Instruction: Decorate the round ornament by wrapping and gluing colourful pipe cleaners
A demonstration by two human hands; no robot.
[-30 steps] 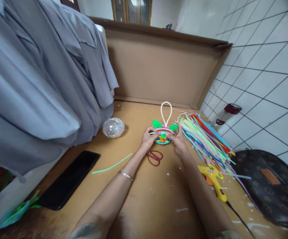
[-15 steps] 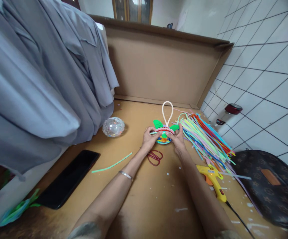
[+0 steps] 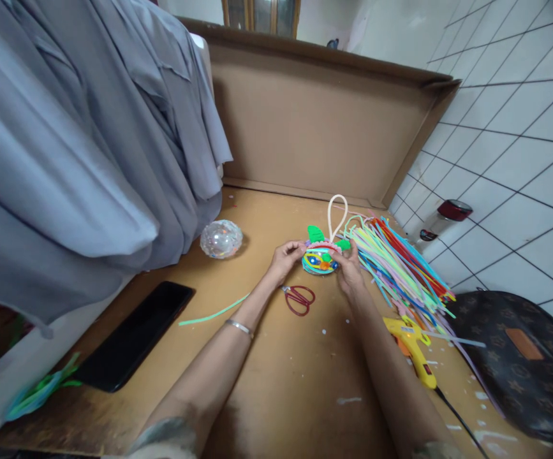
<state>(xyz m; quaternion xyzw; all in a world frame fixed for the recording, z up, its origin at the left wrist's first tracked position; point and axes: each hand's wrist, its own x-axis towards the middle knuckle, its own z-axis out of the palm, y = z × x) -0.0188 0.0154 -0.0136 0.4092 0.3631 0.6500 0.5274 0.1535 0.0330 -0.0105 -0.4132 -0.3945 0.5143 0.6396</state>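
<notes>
A round, colourful pipe-cleaner ornament (image 3: 321, 262) with green leaf shapes and a white loop (image 3: 337, 218) on top is held up over the table. My right hand (image 3: 350, 271) grips its right side, thumb on the front. At the left edge, my left hand (image 3: 286, 260) is closed in a pinch on a pale green pipe cleaner (image 3: 315, 250) that runs along the ornament's front under a pink band. Its fingertips partly hide the strand's end. Red-handled scissors (image 3: 300, 299) lie just below the hands. Another light green pipe cleaner (image 3: 212, 315) rests by my left forearm.
A clear ball (image 3: 221, 239) and a black phone (image 3: 135, 335) are on the left, near hanging grey cloth (image 3: 161, 127). Right of my hands lie a pipe-cleaner bundle (image 3: 395, 261), a yellow glue gun (image 3: 414, 350), a brown bag (image 3: 520, 357) and a red-capped jar (image 3: 441, 223). Cardboard (image 3: 305, 127) stands behind.
My left hand has drawn slightly away from the ornament's front, its thumb now at the edge. The ornament has turned a little, showing more of its front. The view has shifted slightly.
</notes>
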